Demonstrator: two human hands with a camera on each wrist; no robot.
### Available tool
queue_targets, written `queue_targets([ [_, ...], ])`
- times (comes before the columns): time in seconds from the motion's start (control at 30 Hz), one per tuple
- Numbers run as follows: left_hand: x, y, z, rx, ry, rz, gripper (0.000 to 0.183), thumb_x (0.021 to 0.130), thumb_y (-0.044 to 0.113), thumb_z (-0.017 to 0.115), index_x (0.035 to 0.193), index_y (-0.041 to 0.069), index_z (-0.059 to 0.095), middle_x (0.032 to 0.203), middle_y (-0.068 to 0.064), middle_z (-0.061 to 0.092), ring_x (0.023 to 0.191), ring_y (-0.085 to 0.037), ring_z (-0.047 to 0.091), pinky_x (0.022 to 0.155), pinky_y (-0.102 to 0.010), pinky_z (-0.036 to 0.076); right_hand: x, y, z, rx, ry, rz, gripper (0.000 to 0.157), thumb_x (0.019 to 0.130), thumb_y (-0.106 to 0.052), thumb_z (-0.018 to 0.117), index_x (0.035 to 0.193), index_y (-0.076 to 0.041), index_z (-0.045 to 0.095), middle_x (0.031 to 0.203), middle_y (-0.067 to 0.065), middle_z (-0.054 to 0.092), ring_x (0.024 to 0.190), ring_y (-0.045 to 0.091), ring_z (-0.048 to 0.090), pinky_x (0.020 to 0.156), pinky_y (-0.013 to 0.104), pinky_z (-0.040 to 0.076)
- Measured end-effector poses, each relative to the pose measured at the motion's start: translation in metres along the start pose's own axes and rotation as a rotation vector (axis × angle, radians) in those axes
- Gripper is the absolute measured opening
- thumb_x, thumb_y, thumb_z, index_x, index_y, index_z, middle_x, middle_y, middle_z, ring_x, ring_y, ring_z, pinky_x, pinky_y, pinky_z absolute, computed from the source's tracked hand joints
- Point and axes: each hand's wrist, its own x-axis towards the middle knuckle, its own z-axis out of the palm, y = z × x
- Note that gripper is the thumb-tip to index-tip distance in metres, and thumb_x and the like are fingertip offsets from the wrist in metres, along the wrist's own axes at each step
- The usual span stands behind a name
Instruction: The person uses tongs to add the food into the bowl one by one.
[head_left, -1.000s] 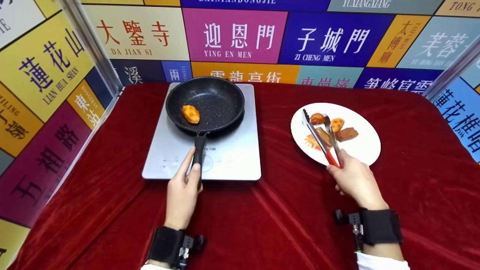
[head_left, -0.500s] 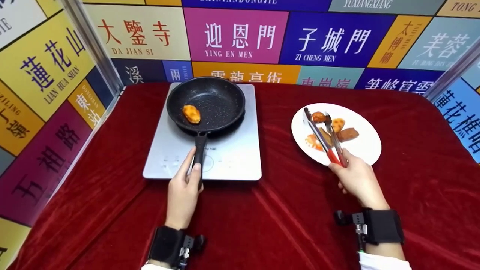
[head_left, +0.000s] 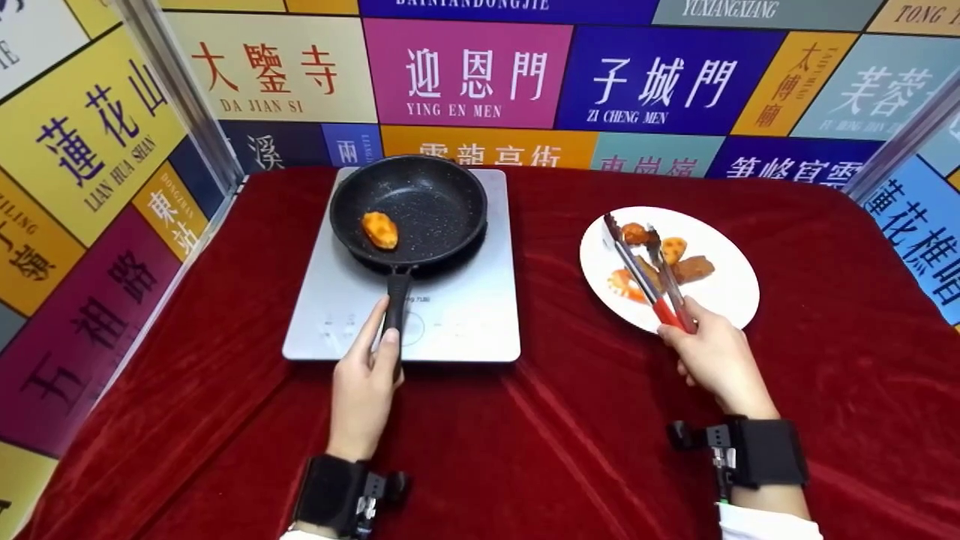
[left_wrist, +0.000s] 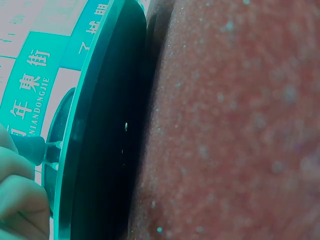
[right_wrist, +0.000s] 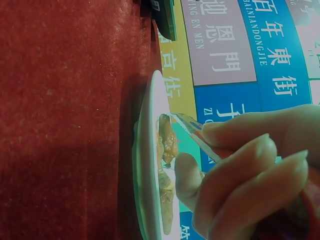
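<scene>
My left hand grips the black handle of a frying pan, thumb and index finger along it. The pan stands on a silver induction cooktop; one orange-yellow food piece lies in its left side. My right hand holds red-handled tongs over a white plate. The tong arms are spread, with a reddish-brown food piece between their tips; contact is unclear. Beside it lie a spotted yellow piece, a brown chunk, a shrimp-like piece and a partly hidden brown piece.
A dark red cloth covers the table. Panels with printed lettering rise behind it and at both sides. Cooktop and plate stand apart, with red cloth between them. Each wrist wears a black band with a camera mount.
My right hand has shifted very slightly to the right with the tongs, whose tips stay around the reddish-brown piece. My left hand and the pan have stayed in place.
</scene>
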Motion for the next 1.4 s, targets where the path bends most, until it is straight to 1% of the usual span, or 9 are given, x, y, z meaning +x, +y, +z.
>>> queue_targets([
  [0.13, 0.0, 0.0, 0.0, 0.0, -0.005, -0.002, 0.04, 0.095, 0.024, 0.045, 0.135, 0.027, 0.04, 0.068, -0.007, 0.041, 0.048, -0.014, 0.041, 0.046, -0.025, 0.041, 0.0, 0.0, -0.001, 0.001, 0.002, -0.005, 0.036, 0.087, -0.024, 0.054, 0.122, -0.017, 0.046, 0.057, 0.01, 0.05, 0.041, 0.02, 0.051, 0.037, 0.034, 0.045],
  [0.37, 0.0, 0.0, 0.0, -0.002, -0.004, 0.002, 0.042, 0.095, 0.023, 0.044, 0.136, 0.019, 0.04, 0.067, -0.007, 0.042, 0.047, -0.014, 0.04, 0.045, -0.026, 0.04, -0.002, 0.0, -0.002, -0.003, 0.012, -0.008, 0.035, 0.088, -0.026, 0.054, 0.12, -0.017, 0.047, 0.056, 0.009, 0.05, 0.041, 0.019, 0.05, 0.037, 0.034, 0.044],
  [0.6, -0.001, -0.001, 0.0, 0.0, 0.002, -0.004, 0.041, 0.095, 0.025, 0.045, 0.135, 0.024, 0.04, 0.064, -0.006, 0.041, 0.047, -0.013, 0.04, 0.045, -0.026, 0.04, -0.003, -0.003, -0.003, 0.004, 0.028, -0.009, 0.04, 0.088, -0.029, 0.054, 0.124, -0.017, 0.045, 0.055, 0.008, 0.05, 0.041, 0.019, 0.05, 0.037, 0.034, 0.045],
  [0.67, 0.0, -0.004, 0.0, -0.009, 0.005, 0.0, 0.041, 0.094, 0.026, 0.046, 0.135, 0.026, 0.041, 0.06, -0.005, 0.04, 0.046, -0.014, 0.041, 0.045, -0.026, 0.04, -0.003, -0.004, -0.003, 0.009, 0.033, -0.007, 0.046, 0.087, -0.031, 0.055, 0.13, -0.017, 0.042, 0.054, 0.008, 0.05, 0.04, 0.019, 0.05, 0.038, 0.034, 0.045],
  [0.8, 0.004, -0.018, 0.0, -0.01, 0.007, 0.011, 0.04, 0.093, 0.032, 0.046, 0.133, 0.031, 0.042, 0.059, -0.004, 0.04, 0.046, -0.016, 0.042, 0.045, -0.027, 0.041, -0.003, -0.006, -0.004, 0.022, 0.049, -0.011, 0.054, 0.087, -0.032, 0.055, 0.136, -0.017, 0.037, 0.053, 0.007, 0.05, 0.039, 0.018, 0.05, 0.037, 0.034, 0.045],
  [0.9, 0.007, -0.028, 0.001, -0.001, 0.005, 0.017, 0.041, 0.092, 0.038, 0.046, 0.133, 0.035, 0.041, 0.067, -0.006, 0.043, 0.048, -0.017, 0.043, 0.045, -0.027, 0.042, -0.004, -0.007, -0.004, 0.028, 0.055, -0.018, 0.051, 0.087, -0.032, 0.055, 0.133, -0.018, 0.04, 0.053, 0.007, 0.05, 0.038, 0.018, 0.049, 0.037, 0.034, 0.044],
  [1.0, 0.008, -0.032, 0.001, 0.001, 0.007, 0.023, 0.043, 0.092, 0.04, 0.045, 0.134, 0.035, 0.04, 0.071, -0.008, 0.043, 0.048, -0.019, 0.043, 0.045, -0.028, 0.041, -0.004, -0.009, -0.004, 0.033, 0.06, -0.029, 0.048, 0.087, -0.033, 0.056, 0.131, -0.019, 0.042, 0.053, 0.007, 0.05, 0.038, 0.018, 0.049, 0.036, 0.034, 0.044],
  [1.2, 0.006, -0.025, 0.001, -0.009, 0.0, 0.009, 0.042, 0.092, 0.039, 0.045, 0.134, 0.034, 0.04, 0.068, -0.007, 0.042, 0.048, -0.017, 0.042, 0.045, -0.027, 0.041, -0.005, -0.013, -0.003, 0.032, 0.082, -0.054, 0.05, 0.087, -0.033, 0.056, 0.133, -0.022, 0.041, 0.056, 0.009, 0.051, 0.038, 0.019, 0.05, 0.036, 0.033, 0.044],
  [1.4, 0.001, -0.006, 0.0, -0.024, -0.001, -0.008, 0.04, 0.094, 0.028, 0.045, 0.134, 0.031, 0.041, 0.073, -0.008, 0.045, 0.049, -0.016, 0.042, 0.046, -0.026, 0.041, -0.006, -0.019, 0.001, 0.043, 0.077, -0.049, 0.063, 0.087, -0.035, 0.056, 0.141, -0.022, 0.027, 0.06, 0.012, 0.052, 0.04, 0.019, 0.05, 0.037, 0.033, 0.045],
])
